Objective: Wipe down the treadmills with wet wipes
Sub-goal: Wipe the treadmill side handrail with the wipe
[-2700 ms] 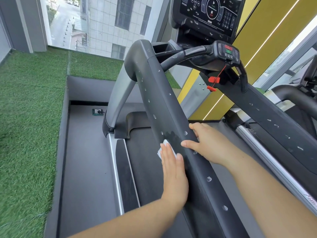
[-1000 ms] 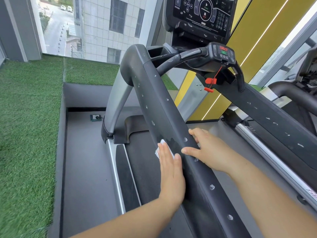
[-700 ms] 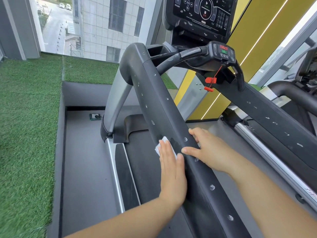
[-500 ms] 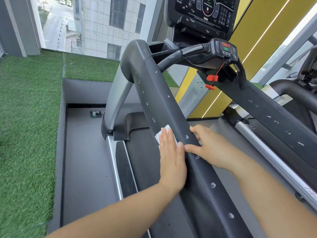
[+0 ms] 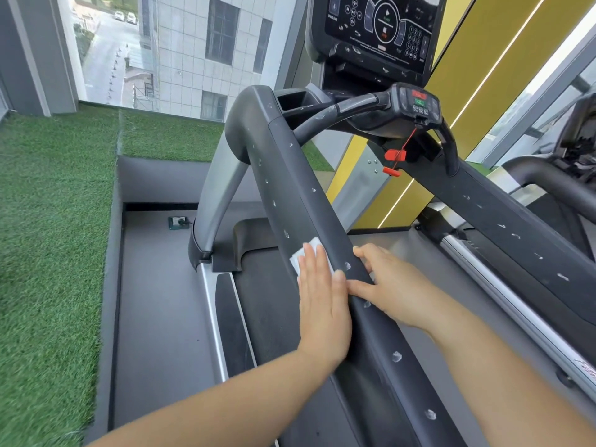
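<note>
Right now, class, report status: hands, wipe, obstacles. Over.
Left hand flat, pressing wipe on handrail. Right hand resting on handrail. Path up handrail unblocked.

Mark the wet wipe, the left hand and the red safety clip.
wet wipe (image 5: 296,260), head view, bare white corner beside the hand.
left hand (image 5: 324,304), head view, back of the hand.
red safety clip (image 5: 395,155), head view, clip body.
</note>
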`<state>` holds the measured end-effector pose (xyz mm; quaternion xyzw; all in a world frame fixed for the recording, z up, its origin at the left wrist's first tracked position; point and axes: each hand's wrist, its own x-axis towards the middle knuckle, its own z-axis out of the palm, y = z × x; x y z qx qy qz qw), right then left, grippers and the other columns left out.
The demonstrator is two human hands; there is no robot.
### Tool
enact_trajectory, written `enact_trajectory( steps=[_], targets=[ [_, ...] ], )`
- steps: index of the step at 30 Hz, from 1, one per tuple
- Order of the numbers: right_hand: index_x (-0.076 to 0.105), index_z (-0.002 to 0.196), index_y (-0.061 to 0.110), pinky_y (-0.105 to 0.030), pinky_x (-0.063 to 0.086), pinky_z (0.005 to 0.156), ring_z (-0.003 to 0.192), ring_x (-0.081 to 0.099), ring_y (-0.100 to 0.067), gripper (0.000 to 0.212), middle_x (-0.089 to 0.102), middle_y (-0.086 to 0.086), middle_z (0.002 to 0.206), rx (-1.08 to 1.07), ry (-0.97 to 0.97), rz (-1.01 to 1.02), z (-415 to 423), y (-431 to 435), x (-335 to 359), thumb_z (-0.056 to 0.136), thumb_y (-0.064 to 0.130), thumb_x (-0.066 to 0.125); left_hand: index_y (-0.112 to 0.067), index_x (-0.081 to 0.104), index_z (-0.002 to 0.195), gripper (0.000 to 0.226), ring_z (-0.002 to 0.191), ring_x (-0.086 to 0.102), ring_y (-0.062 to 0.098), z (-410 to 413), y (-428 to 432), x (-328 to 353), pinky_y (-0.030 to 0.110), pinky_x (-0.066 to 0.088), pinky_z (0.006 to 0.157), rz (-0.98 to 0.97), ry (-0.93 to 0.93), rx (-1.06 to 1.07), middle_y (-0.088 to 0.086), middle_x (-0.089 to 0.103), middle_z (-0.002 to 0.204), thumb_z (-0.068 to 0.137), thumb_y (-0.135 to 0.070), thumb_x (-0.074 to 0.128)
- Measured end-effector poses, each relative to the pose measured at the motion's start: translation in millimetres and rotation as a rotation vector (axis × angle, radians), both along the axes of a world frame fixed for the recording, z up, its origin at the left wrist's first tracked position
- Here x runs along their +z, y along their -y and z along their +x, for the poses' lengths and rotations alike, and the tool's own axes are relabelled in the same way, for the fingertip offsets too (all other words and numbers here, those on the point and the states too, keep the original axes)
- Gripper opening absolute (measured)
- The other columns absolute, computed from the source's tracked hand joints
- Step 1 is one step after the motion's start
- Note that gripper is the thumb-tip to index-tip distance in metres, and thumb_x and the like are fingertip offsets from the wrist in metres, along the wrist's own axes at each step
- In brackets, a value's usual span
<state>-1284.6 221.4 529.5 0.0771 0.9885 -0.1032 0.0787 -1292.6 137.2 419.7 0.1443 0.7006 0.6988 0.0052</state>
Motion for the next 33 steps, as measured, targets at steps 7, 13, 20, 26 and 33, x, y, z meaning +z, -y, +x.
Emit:
enact_trajectory(
  steps=[7,13,20,26,33],
  targets=[
    [0.03,0.144,0.022,-0.023,0.035,0.086,0.114,0.045,-0.009,0.066,0.038,0.007,0.14,0.003,0.007,-0.001,0,0,1,0.09,0.048,0.057,-0.033,-0.012,0.144,0.05,0.129,-0.027,-0.018,-2,-2,-4,0.025,-0.01,0.117,0.021,0.058,0.003,-0.027,-0.018,0.149,0.103,-0.035,0.016],
    [0.03,0.143,0.023,-0.022,0.033,0.083,0.12,0.044,-0.011,0.065,0.037,0.007,0.142,0.0,0.017,0.009,0,0,2,0.09,0.048,0.057,-0.041,-0.013,0.14,0.053,0.131,-0.026,-0.016,15,2,-8,0.021,-0.011,0.115,0.075,0.065,-0.022,-0.032,-0.02,0.148,0.096,-0.057,0.013],
    [0.031,0.143,0.022,-0.023,0.035,0.09,0.124,0.043,-0.011,0.065,0.036,0.008,0.145,-0.002,0.017,-0.001,0,1,3,0.09,0.047,0.058,-0.028,-0.01,0.144,0.05,0.139,-0.022,-0.004,-8,-2,-14,0.013,-0.007,0.112,0.058,0.116,0.075,-0.024,-0.016,0.151,0.102,-0.043,0.01],
    [0.03,0.143,0.025,-0.023,0.034,0.086,0.121,0.045,-0.011,0.065,0.036,0.01,0.144,-0.015,0.033,-0.002,1,1,4,0.089,0.049,0.057,-0.044,-0.012,0.138,0.049,0.129,-0.024,-0.021,24,0,-18,0.004,-0.01,0.104,0.196,0.202,-0.019,-0.038,-0.019,0.144,0.099,-0.041,0.018],
    [0.029,0.144,0.023,-0.024,0.035,0.088,0.123,0.043,-0.012,0.066,0.035,0.008,0.145,-0.008,0.036,0.032,0,2,4,0.09,0.05,0.056,-0.04,-0.009,0.148,0.057,0.137,-0.017,-0.012,-7,2,-9,0.034,0.001,0.12,0.253,0.362,0.005,-0.039,-0.017,0.143,0.096,-0.053,0.013]
  ],
)
